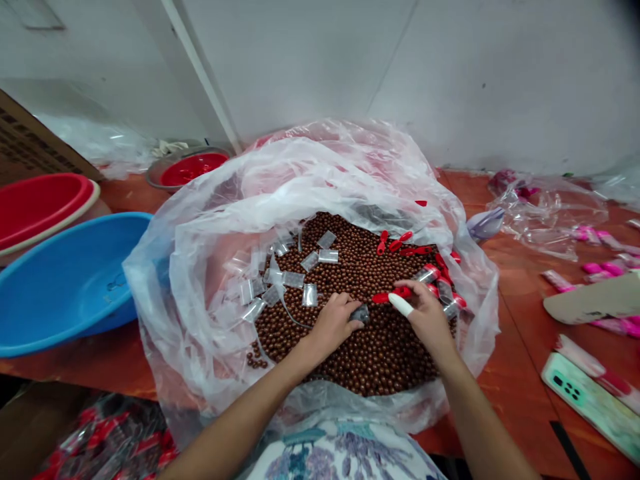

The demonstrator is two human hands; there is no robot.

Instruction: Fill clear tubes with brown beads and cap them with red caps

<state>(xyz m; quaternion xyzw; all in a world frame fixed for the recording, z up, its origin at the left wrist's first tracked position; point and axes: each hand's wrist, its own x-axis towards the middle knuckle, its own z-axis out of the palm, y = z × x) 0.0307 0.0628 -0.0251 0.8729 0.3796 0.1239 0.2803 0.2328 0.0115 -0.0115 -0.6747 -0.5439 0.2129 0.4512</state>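
Observation:
Near the middle of the bag, my left hand (336,323) is closed on a small clear plastic tube (361,314), just above a heap of glossy brown beads (380,360). To its right, my right hand (425,313), with a white finger cot (401,305) on one finger, pinches a red plastic cap (381,298). The cap is apart from the tube. Loose clear tubes (309,295) lie on the beads to the left. Beyond my right hand are several red caps (400,241) and red-capped tubes (445,291). My fingers partly hide both held pieces.
A crumpled clear bag (200,267) surrounds the beads on the reddish table (510,320). Blue (50,280) and red (45,207) basins stand left. A phone (590,400) and pink items (603,270) lie right. Red-capped pieces (125,440) fill the space below left.

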